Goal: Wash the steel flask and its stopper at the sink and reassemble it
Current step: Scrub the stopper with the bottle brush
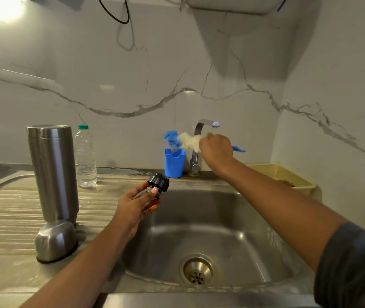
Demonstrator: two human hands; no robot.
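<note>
Dismantling is done and washing seems barely begun: the steel flask (52,172) stands on the bench (6,210) left of the sink (243,218), fingers of the left hand (132,207) pinch the stopper (159,182) over the sink's left edge, and those of the right hand (217,147) curl round a brush (188,141).

Item count, sink area
Hands: two, left hand (137,205) and right hand (216,147). One stopper (158,182) in the left grip, one brush (189,141) in the right grip. Left of both grips: one steel flask (52,172), one steel cap (55,241), one plastic bottle (85,156). Between the grips: one blue cup (174,165).
</note>
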